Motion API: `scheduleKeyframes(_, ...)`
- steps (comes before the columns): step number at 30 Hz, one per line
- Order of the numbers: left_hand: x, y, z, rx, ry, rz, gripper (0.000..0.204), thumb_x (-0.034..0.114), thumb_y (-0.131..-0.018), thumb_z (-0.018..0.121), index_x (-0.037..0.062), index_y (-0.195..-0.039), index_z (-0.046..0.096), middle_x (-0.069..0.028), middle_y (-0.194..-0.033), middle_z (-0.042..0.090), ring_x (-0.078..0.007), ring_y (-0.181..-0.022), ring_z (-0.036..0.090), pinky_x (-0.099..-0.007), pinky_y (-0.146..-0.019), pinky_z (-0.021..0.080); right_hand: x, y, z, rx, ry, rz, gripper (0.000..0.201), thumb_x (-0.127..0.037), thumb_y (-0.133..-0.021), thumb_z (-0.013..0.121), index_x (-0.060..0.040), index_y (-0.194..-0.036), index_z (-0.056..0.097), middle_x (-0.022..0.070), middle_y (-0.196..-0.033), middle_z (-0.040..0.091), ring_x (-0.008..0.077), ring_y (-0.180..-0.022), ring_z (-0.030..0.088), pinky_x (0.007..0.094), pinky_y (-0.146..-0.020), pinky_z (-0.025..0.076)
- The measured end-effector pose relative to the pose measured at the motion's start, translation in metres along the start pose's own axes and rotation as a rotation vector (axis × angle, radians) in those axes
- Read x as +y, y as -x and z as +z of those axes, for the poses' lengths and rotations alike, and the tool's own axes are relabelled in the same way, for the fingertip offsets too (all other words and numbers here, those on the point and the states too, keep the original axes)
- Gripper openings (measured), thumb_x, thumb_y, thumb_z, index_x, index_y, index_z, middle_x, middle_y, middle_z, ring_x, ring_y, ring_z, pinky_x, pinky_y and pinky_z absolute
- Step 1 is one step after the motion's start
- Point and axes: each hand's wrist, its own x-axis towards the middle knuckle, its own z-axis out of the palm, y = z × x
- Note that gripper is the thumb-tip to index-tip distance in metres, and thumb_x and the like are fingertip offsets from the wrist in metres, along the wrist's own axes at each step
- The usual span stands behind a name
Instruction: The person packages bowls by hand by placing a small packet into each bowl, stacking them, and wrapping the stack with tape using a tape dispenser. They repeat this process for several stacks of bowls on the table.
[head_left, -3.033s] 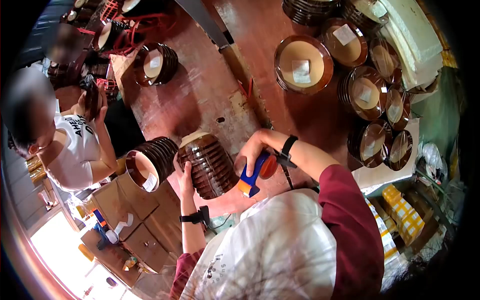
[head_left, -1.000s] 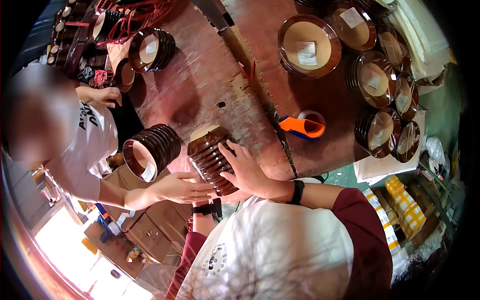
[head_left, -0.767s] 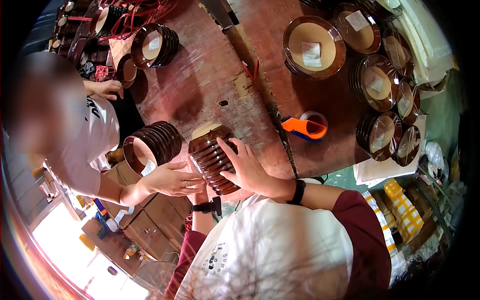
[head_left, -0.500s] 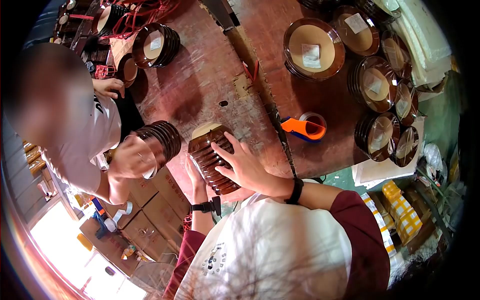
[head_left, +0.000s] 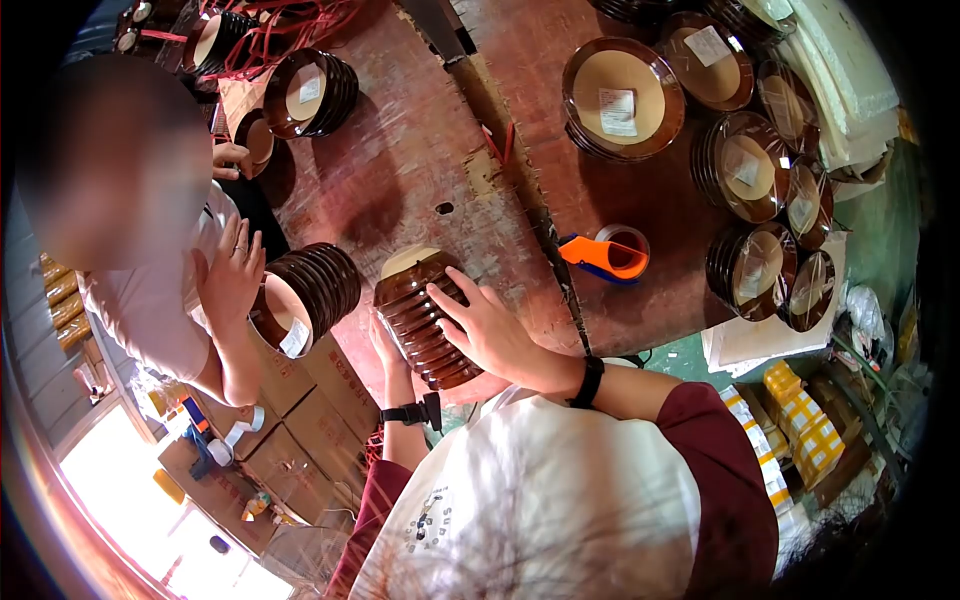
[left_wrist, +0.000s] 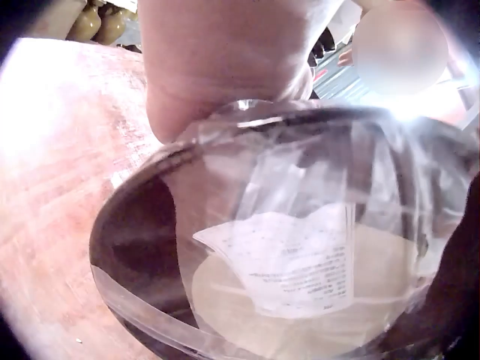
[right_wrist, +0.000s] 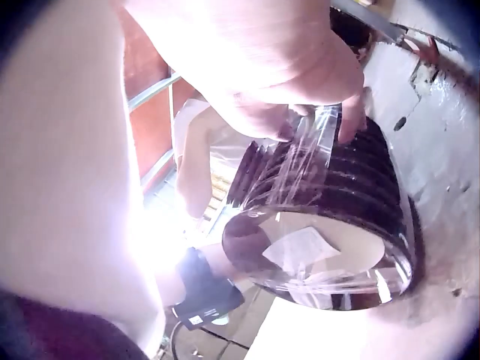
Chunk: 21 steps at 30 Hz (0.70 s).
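A stack of brown glazed bowls [head_left: 425, 320] lies on its side in front of me, wrapped in clear film or tape. My right hand [head_left: 490, 340] rests on top of it with fingers spread and nearly straight. In the right wrist view, its fingertips press on the shiny clear strip [right_wrist: 322, 139]. My left hand [head_left: 388, 345] is against the stack's left side, its fingers mostly hidden behind the bowls. The left wrist view shows the open bowl's mouth under clear film, with a printed paper slip [left_wrist: 300, 262] inside. A blue and orange tape dispenser [head_left: 610, 258] lies to the right.
Another person's raised hand [head_left: 232, 270] is at the left, beside a second stack of bowls [head_left: 315, 295]. Several wrapped stacks [head_left: 745, 165] stand at the right of the red table [head_left: 390, 110]. A gap [head_left: 520, 190] runs between the table boards. Cardboard boxes [head_left: 285, 440] are below left.
My right hand has put the tape dispenser down on the right and moved onto the stack. The other person's hand reached to my stack, then drew back left past the second stack.
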Motion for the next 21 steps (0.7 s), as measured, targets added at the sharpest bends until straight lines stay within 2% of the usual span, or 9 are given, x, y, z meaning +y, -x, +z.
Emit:
scheduleKeyframes(3, 0.002, 0.004, 0.004, 0.008, -0.005, 0.003, 0.056, 0.04, -0.11, 0.027, 0.0016, -0.141, 0.053, -0.0192, -0.128, 0.066, -0.0317, -0.105, 0.071, -0.0458, -0.089, 0.063, -0.004, -0.002, -0.007, -0.065, 0.03, 0.01, 0.055, -0.017, -0.092, 0.068, -0.0115, -0.145, 0.053, 0.0264, -0.146, 0.046, 0.0415, -0.107, 0.06, 0.0461, -0.092, 0.054)
scheduleKeyframes(6, 0.006, 0.007, 0.01, -0.01, -0.032, 0.025, 0.056, 0.041, -0.11, 0.029, 0.0017, -0.14, 0.054, -0.0188, -0.126, 0.067, -0.031, -0.104, 0.071, -0.0451, -0.088, 0.063, -0.002, -0.004, -0.005, -0.039, 0.022, 0.005, 0.054, -0.016, -0.092, 0.068, -0.0115, -0.144, 0.053, 0.0282, -0.145, 0.046, 0.0417, -0.108, 0.061, 0.0464, -0.09, 0.055)
scheduleKeyframes(12, 0.001, 0.003, 0.006, -0.026, 0.032, 0.02, 0.055, 0.041, -0.109, 0.032, 0.0014, -0.139, 0.054, -0.0186, -0.123, 0.068, -0.0299, -0.1, 0.072, -0.0437, -0.084, 0.065, -0.004, -0.003, -0.007, -0.029, 0.031, 0.017, 0.054, -0.018, -0.092, 0.068, -0.0121, -0.145, 0.053, 0.0274, -0.145, 0.047, 0.0424, -0.106, 0.061, 0.0464, -0.094, 0.053)
scheduleKeyframes(15, 0.002, 0.004, 0.004, -0.015, 0.033, 0.014, 0.055, 0.042, -0.109, 0.033, 0.0013, -0.139, 0.055, -0.0183, -0.122, 0.069, -0.0297, -0.099, 0.072, -0.0433, -0.082, 0.065, -0.004, -0.003, -0.012, -0.074, 0.033, -0.002, 0.052, -0.016, -0.093, 0.067, -0.0111, -0.143, 0.054, 0.0266, -0.145, 0.048, 0.0438, -0.11, 0.06, 0.0451, -0.097, 0.052)
scheduleKeyframes(18, 0.001, 0.004, 0.002, -0.004, -0.007, 0.038, 0.055, 0.043, -0.11, 0.032, 0.0014, -0.137, 0.057, -0.0173, -0.119, 0.07, -0.0286, -0.098, 0.072, -0.0426, -0.082, 0.065, 0.015, 0.003, -0.01, -0.045, -0.167, -0.036, 0.049, -0.015, -0.094, 0.065, -0.0069, -0.142, 0.054, 0.0261, -0.141, 0.052, 0.0417, -0.12, 0.059, 0.0434, -0.101, 0.051)
scheduleKeyframes(21, 0.001, 0.001, 0.002, -0.026, -0.039, 0.06, 0.057, 0.045, -0.11, 0.031, 0.0016, -0.134, 0.059, -0.0154, -0.115, 0.072, -0.0268, -0.095, 0.072, -0.0416, -0.082, 0.064, 0.029, 0.011, -0.013, 0.109, -0.331, 0.089, 0.047, -0.013, -0.095, 0.065, -0.0008, -0.139, 0.054, 0.0259, -0.138, 0.056, 0.0386, -0.128, 0.056, 0.0411, -0.104, 0.048)
